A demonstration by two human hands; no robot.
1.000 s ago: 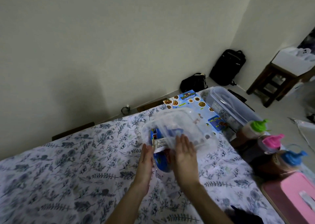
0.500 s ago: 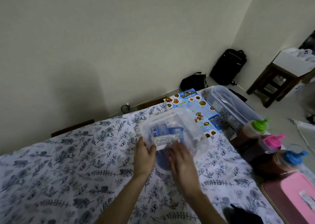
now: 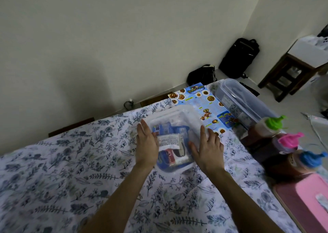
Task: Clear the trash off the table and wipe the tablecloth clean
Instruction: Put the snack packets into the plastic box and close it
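Observation:
A clear plastic food container (image 3: 177,116) lies on the floral tablecloth (image 3: 71,170) at the table's middle. Through its lid I see trash: blue wrappers (image 3: 168,130) and a white sachet (image 3: 168,141). My left hand (image 3: 147,142) presses flat against the container's left side, fingers straight. My right hand (image 3: 206,147) rests on its right side, fingers spread over the lid's edge. The container sits held between the two palms.
A blue food menu sheet (image 3: 209,106) lies just behind the container, beside a long clear lidded box (image 3: 243,99). Sauce bottles with green (image 3: 271,124), pink (image 3: 289,141) and blue (image 3: 310,159) caps stand at right, next to a pink tissue box (image 3: 308,202). Black bags sit on the floor.
The raised, tilted lid has come down flat over the trash. My hands have moved apart from the near end to the container's left and right sides.

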